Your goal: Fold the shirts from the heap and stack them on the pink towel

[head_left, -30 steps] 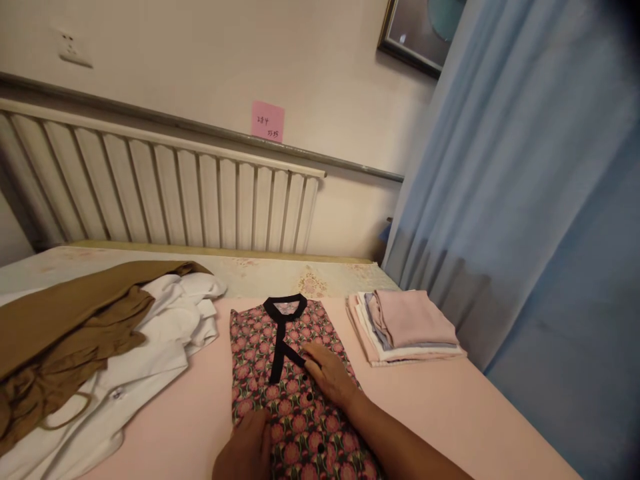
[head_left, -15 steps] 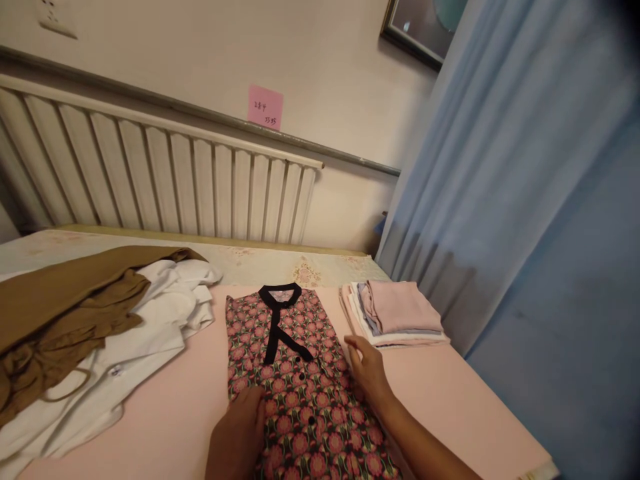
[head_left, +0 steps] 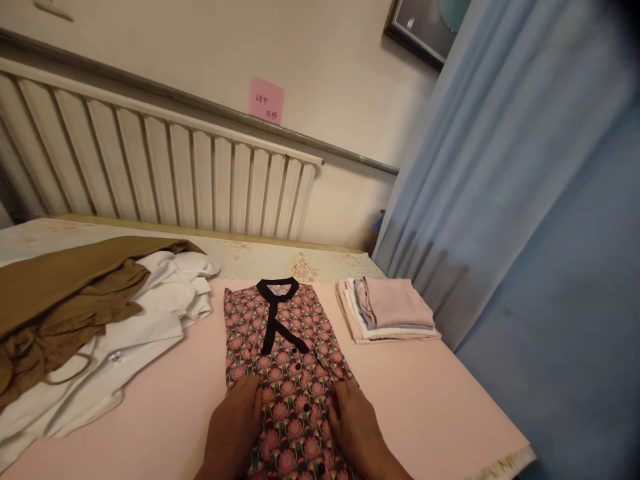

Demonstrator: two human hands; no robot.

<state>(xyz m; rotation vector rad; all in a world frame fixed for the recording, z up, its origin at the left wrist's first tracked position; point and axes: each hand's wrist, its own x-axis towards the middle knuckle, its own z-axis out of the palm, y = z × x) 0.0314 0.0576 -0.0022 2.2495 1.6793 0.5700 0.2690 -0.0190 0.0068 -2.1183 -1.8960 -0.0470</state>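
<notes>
A floral blouse (head_left: 293,387) in pink, green and black lies front up, narrowed into a long strip. It has a black collar, a black neck tie and dark buttons down the front. At its left edge is my left hand (head_left: 235,417), fingers curled down and closed on the cloth. Level with it, my right hand (head_left: 353,420) closes on the right edge, thumb toward the buttons. The fingertips of both hands are partly hidden, and the blouse's lower end runs out of view.
To the right sits a stack of folded clothes (head_left: 400,303), pink on top. Brown garments (head_left: 75,287) and a white garment (head_left: 145,333) lie loosely heaped at left. A pink sheet (head_left: 425,407) covers the bed. Behind are a radiator (head_left: 200,180) and, at right, a blue curtain (head_left: 465,200).
My right hand has come down and inward from beside the blouse onto its right edge, its fingers closing there. My left hand stays at the left edge. The view has shifted slightly.
</notes>
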